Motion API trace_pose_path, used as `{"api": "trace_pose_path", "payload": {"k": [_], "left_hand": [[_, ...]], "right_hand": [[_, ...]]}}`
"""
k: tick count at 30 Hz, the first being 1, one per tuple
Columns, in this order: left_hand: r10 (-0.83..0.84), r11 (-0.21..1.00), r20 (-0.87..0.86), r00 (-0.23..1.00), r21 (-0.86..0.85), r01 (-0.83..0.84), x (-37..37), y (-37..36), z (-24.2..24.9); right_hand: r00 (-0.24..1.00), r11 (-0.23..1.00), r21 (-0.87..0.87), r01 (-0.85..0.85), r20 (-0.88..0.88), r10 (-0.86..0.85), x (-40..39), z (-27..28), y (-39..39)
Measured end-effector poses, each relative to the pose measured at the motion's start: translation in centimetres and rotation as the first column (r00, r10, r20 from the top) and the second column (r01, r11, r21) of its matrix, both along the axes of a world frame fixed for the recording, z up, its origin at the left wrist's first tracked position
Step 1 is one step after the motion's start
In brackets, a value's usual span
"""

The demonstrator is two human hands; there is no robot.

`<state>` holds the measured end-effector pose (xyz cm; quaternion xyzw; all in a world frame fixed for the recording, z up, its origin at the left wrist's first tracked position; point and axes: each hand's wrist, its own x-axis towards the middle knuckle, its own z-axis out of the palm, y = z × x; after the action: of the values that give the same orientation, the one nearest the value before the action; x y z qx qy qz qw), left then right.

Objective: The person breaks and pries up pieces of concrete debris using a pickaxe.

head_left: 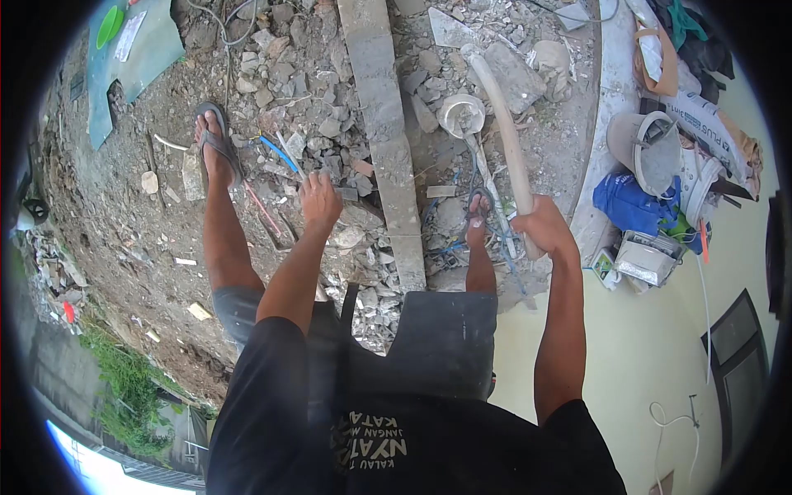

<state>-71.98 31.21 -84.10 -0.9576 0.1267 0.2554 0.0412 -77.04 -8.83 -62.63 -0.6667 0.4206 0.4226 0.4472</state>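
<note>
My right hand (544, 224) is wrapped round the lower end of a thick, pale, slightly curved wooden handle (505, 124), which reaches forward over the rubble. My left hand (320, 200) is low over the broken stones, its fingers curled together and pointing down. Right at its fingertips lie the end of a blue tube (278, 153) and a thin white strip (286, 147); what the fingers hold, if anything, is hidden. A white bucket-like container (461, 115) sits left of the handle, with a pale stick (484, 177) running from it toward my right foot.
A long concrete beam (373, 124) runs between my sandalled feet. Loose rubble (330, 103) surrounds it. On the right, by a pale wall, stand a cement-smeared bucket (634, 144), a blue cloth (631, 202) and sacks (714, 124). A greenish sheet (153, 49) lies at upper left.
</note>
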Motion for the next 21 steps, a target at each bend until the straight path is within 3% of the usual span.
{"api": "trace_pose_path", "payload": {"k": [1, 6, 7, 10, 11, 13, 17, 21], "left_hand": [[-0.096, 0.975, -0.164, 0.982, -0.216, 0.059, -0.1, -0.8, -0.8], [-0.277, 0.961, -0.353, 0.894, -0.085, 0.264, -1.0, -6.2, -6.4], [-0.274, 0.962, -0.357, 0.893, -0.09, 0.259, -0.8, -6.3, -6.9], [-0.534, 0.845, -0.326, 0.78, -0.229, 0.483, 0.5, -4.5, -8.0], [-0.539, 0.842, -0.317, 0.78, -0.228, 0.489, 0.6, -3.8, -8.7], [-0.633, 0.762, -0.205, 0.747, -0.336, 0.553, 0.6, -3.1, -8.9], [-0.614, 0.789, -0.324, 0.72, -0.247, 0.562, 1.6, -4.8, -6.4], [-0.622, 0.779, -0.415, 0.664, -0.241, 0.579, 2.6, -5.2, -8.2]], "right_hand": [[1.0, 1.0, -0.012, -0.003, -0.004, 0.003, 0.2, 0.2, 0.2], [1.0, 1.0, -0.018, -0.011, -0.012, 0.011, -0.6, -0.8, 0.1], [1.0, 1.0, -0.02, -0.007, -0.016, 0.006, -0.6, -0.8, 0.0], [1.0, 1.0, -0.028, -0.007, -0.03, 0.006, 0.0, 0.2, 0.5], [1.0, 0.999, -0.041, -0.017, -0.025, 0.016, 0.5, 0.3, 0.5], [0.999, 0.999, -0.05, -0.022, -0.033, 0.02, 0.5, 0.2, 0.4], [0.999, 0.998, -0.057, -0.009, -0.033, 0.007, 0.7, 0.5, 0.8], [0.998, 0.997, -0.06, -0.041, -0.047, 0.038, 0.4, 0.1, 0.5]]}}
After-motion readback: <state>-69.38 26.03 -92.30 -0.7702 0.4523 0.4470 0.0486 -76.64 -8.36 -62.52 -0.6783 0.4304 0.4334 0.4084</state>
